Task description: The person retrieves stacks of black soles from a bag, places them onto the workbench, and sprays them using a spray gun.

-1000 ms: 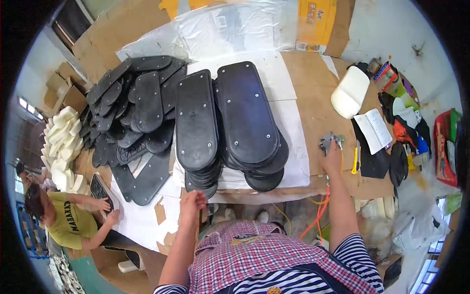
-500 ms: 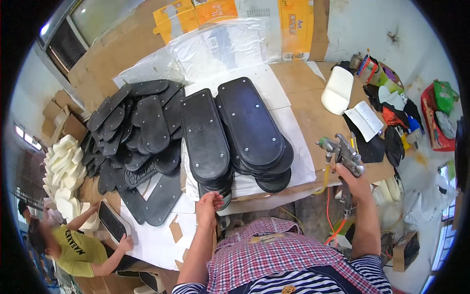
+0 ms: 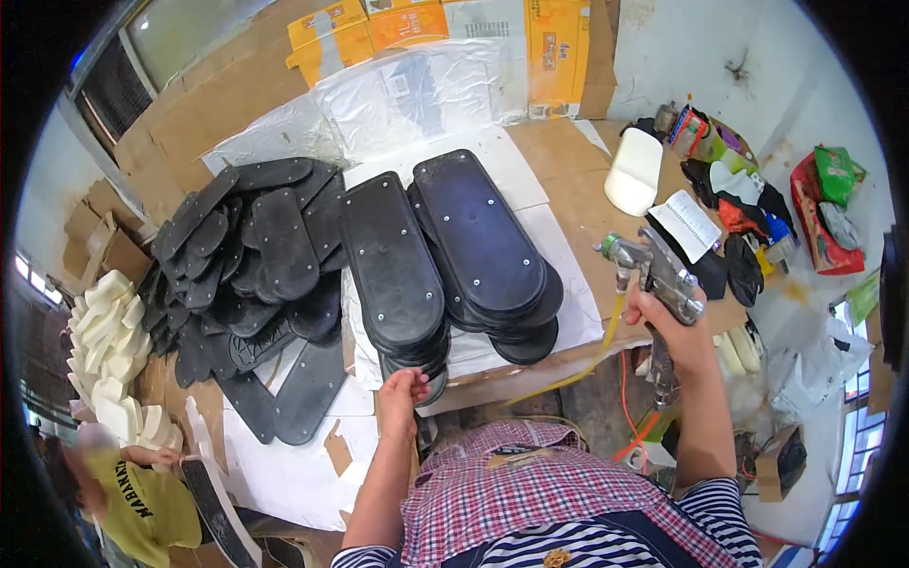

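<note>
My right hand (image 3: 678,331) is wrapped around the grip of a metal spray gun (image 3: 655,270), whose greenish nozzle end points left toward the boards. An orange hose (image 3: 640,437) runs from the bottom of its handle. Two stacks of long black rounded boards lie in front of me, a left stack (image 3: 393,260) and a right stack (image 3: 481,232); small metal studs dot their top faces. At the near end of the left stack, my left hand (image 3: 402,396) has its fingers pinched together against the lower boards. Whatever is between those fingertips is hidden.
A heap of black boards (image 3: 275,241) spreads to the left, with cream pads (image 3: 109,331) beyond it. A co-worker in a yellow shirt (image 3: 156,506) holds a white-edged black piece (image 3: 220,506). At right lie a cream pad (image 3: 634,170), a notebook (image 3: 686,224) and clutter. A yellow hose (image 3: 568,381) crosses the table edge.
The spray gun has risen slightly and tipped in my right hand. My left hand stays at the stack's near end. The co-worker has moved down and left, tilting the white-edged piece. My view has shifted slightly.
</note>
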Tool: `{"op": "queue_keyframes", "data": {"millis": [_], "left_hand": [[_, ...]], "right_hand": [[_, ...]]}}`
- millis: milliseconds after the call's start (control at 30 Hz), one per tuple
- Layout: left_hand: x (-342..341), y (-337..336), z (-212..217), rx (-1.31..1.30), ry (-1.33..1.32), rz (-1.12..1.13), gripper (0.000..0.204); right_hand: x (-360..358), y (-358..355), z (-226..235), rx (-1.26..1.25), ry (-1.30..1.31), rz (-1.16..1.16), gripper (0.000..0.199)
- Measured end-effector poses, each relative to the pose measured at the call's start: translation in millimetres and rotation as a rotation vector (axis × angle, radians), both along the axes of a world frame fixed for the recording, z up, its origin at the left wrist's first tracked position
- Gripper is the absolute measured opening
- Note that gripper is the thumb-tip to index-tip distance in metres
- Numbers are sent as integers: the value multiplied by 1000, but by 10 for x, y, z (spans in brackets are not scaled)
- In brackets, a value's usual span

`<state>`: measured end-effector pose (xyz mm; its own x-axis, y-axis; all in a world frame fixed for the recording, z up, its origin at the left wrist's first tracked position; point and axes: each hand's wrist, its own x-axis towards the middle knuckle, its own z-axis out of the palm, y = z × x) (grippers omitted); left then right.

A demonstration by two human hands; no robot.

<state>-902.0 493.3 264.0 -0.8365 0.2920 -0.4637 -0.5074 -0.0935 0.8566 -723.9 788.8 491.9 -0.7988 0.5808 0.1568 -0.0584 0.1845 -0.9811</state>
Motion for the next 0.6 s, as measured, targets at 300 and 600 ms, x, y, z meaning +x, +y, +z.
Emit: {"op": "queue_keyframes", "data": {"millis": [300,600], "left_hand": [[53,105,7,-12,9,-22,20],[9,245,67,-33,16,-43,21]], "right_hand": [[340,-23,199,54,-83,-45,48],[1094,-138,409,-28,-316,187,58]]}}
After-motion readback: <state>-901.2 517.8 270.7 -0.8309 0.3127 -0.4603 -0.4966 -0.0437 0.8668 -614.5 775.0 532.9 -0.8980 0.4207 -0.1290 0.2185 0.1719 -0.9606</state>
